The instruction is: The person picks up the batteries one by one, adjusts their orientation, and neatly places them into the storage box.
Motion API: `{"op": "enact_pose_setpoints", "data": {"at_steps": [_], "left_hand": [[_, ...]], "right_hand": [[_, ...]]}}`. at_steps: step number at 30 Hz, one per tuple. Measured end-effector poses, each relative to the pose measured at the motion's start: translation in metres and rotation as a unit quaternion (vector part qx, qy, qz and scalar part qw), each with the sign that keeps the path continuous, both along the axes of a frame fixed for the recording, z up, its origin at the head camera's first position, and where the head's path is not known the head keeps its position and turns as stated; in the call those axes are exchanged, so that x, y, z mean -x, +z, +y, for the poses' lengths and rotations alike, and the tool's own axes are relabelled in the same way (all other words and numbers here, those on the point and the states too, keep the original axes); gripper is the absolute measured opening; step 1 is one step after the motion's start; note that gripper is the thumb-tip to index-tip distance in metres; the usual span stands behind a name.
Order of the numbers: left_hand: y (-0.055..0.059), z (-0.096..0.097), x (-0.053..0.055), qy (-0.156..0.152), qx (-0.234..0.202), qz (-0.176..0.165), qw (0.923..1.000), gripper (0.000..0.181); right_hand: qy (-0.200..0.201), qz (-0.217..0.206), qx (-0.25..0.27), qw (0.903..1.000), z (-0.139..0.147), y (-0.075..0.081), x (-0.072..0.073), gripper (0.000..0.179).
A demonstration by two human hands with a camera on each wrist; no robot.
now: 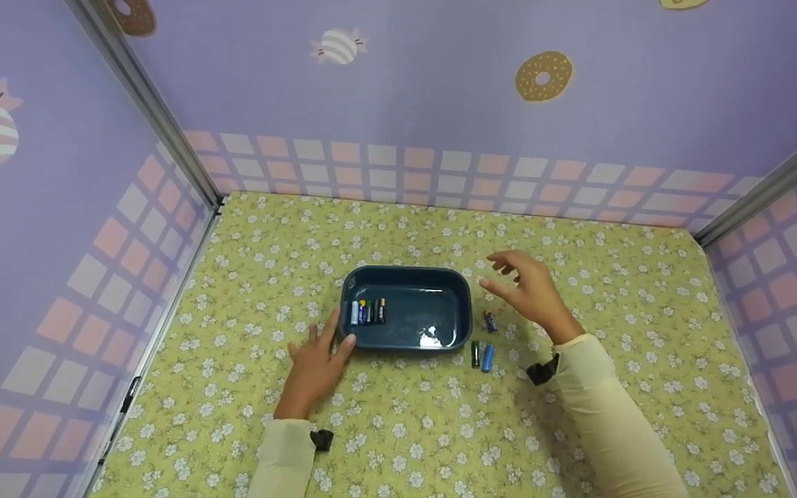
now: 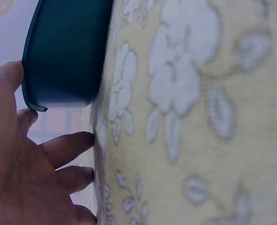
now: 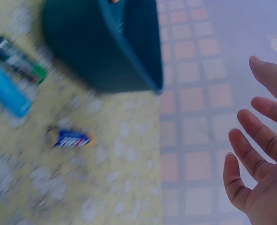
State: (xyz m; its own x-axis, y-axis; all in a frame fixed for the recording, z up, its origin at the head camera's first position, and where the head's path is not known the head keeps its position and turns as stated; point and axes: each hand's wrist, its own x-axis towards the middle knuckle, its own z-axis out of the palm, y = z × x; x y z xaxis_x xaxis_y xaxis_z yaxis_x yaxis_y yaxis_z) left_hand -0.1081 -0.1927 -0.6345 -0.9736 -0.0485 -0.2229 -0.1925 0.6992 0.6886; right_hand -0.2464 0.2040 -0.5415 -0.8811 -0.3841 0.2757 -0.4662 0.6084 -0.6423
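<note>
A dark teal rectangular tub (image 1: 409, 301) stands on the flowered cloth. Several batteries (image 1: 369, 312) stand side by side in a row at its left end. My left hand (image 1: 317, 366) touches the tub's near left corner, thumb and index finger against the rim, the other fingers spread on the cloth. Past the tub's right end, my right hand (image 1: 526, 287) is raised with loosely bent fingers and nothing in it. Below it lies a small blue battery (image 3: 72, 138) with an orange end. Closer to me are a black-and-green battery (image 1: 475, 354) and a light blue battery (image 1: 488, 358).
The yellow-green flowered cloth (image 1: 398, 436) covers the whole surface. Purple walls with a pink-and-white checked band (image 1: 419, 169) enclose it at the back and both sides. Metal posts (image 1: 163, 117) mark the corners. A dark thin object (image 1: 130, 394) lies along the left edge.
</note>
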Motion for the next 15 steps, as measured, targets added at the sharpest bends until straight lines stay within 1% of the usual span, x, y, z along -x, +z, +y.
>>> {"op": "enact_pose_setpoints", "data": {"at_steps": [3,8,15], "left_hand": [[0.000,0.000,0.000,0.000,-0.001,0.001,1.0000,0.082],[0.000,0.000,0.000,0.000,-0.001,-0.002,1.0000,0.084],[0.001,0.000,0.001,-0.004,0.005,0.001,1.0000,0.084]], "right_hand": [[-0.004,-0.011,-0.014,0.9998,0.010,-0.013,0.000,0.043],[-0.005,-0.048,-0.031,0.9984,0.025,-0.029,-0.001,0.046],[0.026,-0.113,-0.035,0.9927,0.040,-0.050,-0.003,0.055]]}}
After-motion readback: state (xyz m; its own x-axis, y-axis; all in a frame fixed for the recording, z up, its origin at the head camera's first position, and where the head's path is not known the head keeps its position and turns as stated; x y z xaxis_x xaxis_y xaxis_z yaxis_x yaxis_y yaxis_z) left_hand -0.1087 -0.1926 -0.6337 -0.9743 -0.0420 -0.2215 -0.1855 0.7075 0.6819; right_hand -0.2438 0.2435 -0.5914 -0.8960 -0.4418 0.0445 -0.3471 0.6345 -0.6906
